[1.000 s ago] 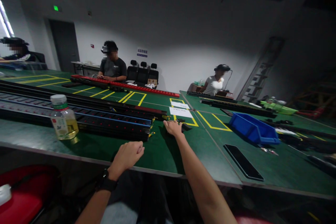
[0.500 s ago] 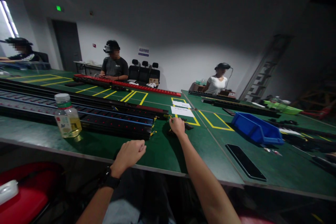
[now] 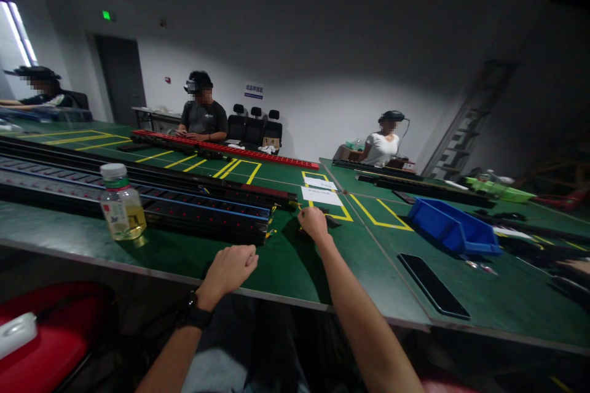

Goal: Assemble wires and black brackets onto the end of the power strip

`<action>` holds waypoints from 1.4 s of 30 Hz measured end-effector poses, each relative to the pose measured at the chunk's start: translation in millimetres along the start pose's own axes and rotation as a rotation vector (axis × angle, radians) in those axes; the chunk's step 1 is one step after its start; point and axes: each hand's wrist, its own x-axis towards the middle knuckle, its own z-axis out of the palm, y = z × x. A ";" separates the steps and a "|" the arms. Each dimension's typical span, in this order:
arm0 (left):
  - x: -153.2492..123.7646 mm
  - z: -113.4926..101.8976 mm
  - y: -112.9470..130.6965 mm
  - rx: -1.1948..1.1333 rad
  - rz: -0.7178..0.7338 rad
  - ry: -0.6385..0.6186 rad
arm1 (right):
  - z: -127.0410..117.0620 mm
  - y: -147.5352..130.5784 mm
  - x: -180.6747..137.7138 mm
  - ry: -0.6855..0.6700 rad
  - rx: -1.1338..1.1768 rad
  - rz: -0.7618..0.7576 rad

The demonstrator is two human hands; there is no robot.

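Note:
My left hand [image 3: 232, 267], with a dark watch on its wrist, is curled closed over the table's front edge; anything inside it is hidden. Farther forward, my right hand [image 3: 314, 224] is closed low over the green table, and whatever its fingers grip is out of sight. A small dark piece [image 3: 332, 221] shows just beyond its knuckles. To the left of both hands lies a long black rail assembly [image 3: 207, 215] with blue strips, red dots and yellow wire ends at its near right end.
A drink bottle [image 3: 122, 206] stands before the rails. On the right are a blue bin [image 3: 454, 224] and a phone [image 3: 433, 285]. White paper labels [image 3: 321, 195] and yellow tape mark the table [image 3: 369, 270]. A long red rail [image 3: 271, 156] lies across from me, near a seated co-worker [image 3: 203, 110].
The whole view has shifted slightly to the right. Both hands keep nearly the same pose and place on the table.

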 end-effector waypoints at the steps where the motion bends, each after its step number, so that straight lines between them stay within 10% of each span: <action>1: 0.1 0.0 0.1 -0.004 0.003 0.003 | -0.4 0.9 -0.5 0.014 0.015 0.015; 17: -0.9 0.5 0.2 -0.018 -0.006 0.018 | 5.1 9.7 0.1 -0.011 -0.063 -0.181; 42: -1.1 -0.3 -0.3 -0.015 -0.004 0.016 | 4.1 19.5 3.1 0.078 0.088 0.195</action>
